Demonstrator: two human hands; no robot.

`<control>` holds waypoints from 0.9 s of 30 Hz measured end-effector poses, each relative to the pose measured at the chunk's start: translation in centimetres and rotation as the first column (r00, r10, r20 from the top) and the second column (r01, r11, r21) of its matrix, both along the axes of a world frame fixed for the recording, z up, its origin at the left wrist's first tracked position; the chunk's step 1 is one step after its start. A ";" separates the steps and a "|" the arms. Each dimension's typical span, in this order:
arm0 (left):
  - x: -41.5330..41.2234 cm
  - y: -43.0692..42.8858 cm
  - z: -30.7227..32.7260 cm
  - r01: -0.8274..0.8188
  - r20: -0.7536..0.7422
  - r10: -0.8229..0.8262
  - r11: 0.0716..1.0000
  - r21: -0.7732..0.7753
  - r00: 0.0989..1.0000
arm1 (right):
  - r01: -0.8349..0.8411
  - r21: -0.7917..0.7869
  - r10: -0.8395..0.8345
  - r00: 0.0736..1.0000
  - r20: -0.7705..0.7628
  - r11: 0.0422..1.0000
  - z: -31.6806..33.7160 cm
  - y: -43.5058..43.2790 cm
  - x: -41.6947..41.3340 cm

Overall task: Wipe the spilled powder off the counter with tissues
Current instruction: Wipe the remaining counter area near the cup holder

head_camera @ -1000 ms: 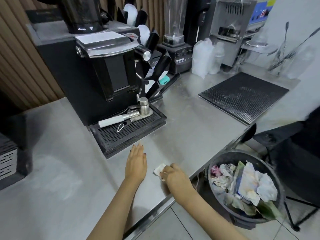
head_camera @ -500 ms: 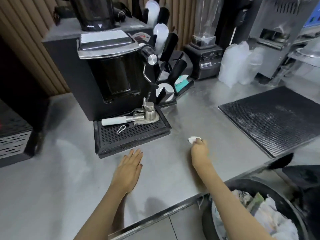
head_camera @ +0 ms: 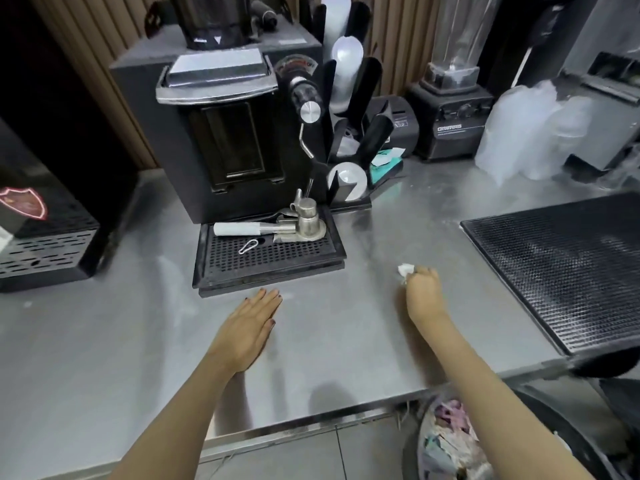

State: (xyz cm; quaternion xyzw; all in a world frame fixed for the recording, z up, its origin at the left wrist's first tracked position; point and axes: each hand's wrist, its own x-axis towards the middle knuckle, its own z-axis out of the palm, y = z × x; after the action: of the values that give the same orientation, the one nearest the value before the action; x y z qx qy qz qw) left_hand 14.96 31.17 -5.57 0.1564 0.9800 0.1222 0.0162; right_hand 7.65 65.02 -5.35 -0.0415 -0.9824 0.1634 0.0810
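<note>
My right hand [head_camera: 423, 293] grips a small crumpled white tissue [head_camera: 404, 270] and presses it on the steel counter [head_camera: 363, 341], between the drip tray and the black mat. My left hand [head_camera: 252, 322] lies flat on the counter, fingers straight and together, just in front of the drip tray. Faint whitish powder smears [head_camera: 180, 299] show on the steel left of my left hand, and a light dusting lies near the mat's far corner [head_camera: 446, 223].
A black coffee machine [head_camera: 221, 133] with its drip tray [head_camera: 270, 258] stands behind my hands. A black rubber mat [head_camera: 568, 271] lies at the right. A blender [head_camera: 450, 98] and plastic bags [head_camera: 530, 133] stand at the back. A bin [head_camera: 450, 441] full of waste sits below the counter edge.
My right hand has carried the tissue from near the front edge, beside my left hand, away and to the right across the counter. My left hand has stayed flat in place.
</note>
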 end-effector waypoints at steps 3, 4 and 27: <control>-0.1 0.0 0.3 0.008 -0.014 -0.008 1.000 -0.009 1.000 | -0.033 -0.063 0.035 0.999 0.017 0.997 0.4 -3.5 0.8; -0.1 0.0 0.4 0.011 -0.010 -0.011 1.000 -0.010 1.000 | -0.088 -0.055 0.092 0.993 0.072 0.995 0.3 -5.0 2.2; -4.6 16.9 0.3 0.025 0.056 -0.023 0.999 -0.038 0.998 | -0.102 0.073 0.096 0.991 0.090 0.992 1.6 2.4 3.8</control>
State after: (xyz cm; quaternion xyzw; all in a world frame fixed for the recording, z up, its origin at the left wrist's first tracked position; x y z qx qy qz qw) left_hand 10.31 48.08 -5.27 0.1644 0.9794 0.1071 0.0478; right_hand 11.44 67.46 -3.74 0.0036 -0.9914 0.1270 0.0319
